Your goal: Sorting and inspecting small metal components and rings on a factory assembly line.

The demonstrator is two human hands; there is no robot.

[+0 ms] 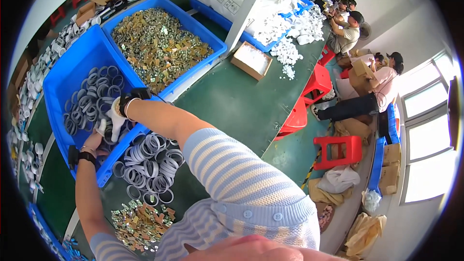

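Note:
Both hands are down inside a blue plastic bin (60, 87) that holds a heap of grey rings (89, 101). My right hand (116, 122), in white covering, reaches in over the bin's near right edge. Its fingers stretch downward among the rings, apparently apart. Close beside it, my left hand (94, 139) touches the rings near the bin's front wall. White covering shows on its fingertips, but most of the fingers are hidden, so any held ring cannot be made out. Dark bands with small devices circle both wrists.
More grey rings (152, 164) lie piled on the green table (227, 101) before the bin, near small circuit boards (142, 222). An adjoining blue bin (220, 48) holds many boards. A cardboard box (251, 60) contains white pieces. Red stools (338, 152) and several people are at right.

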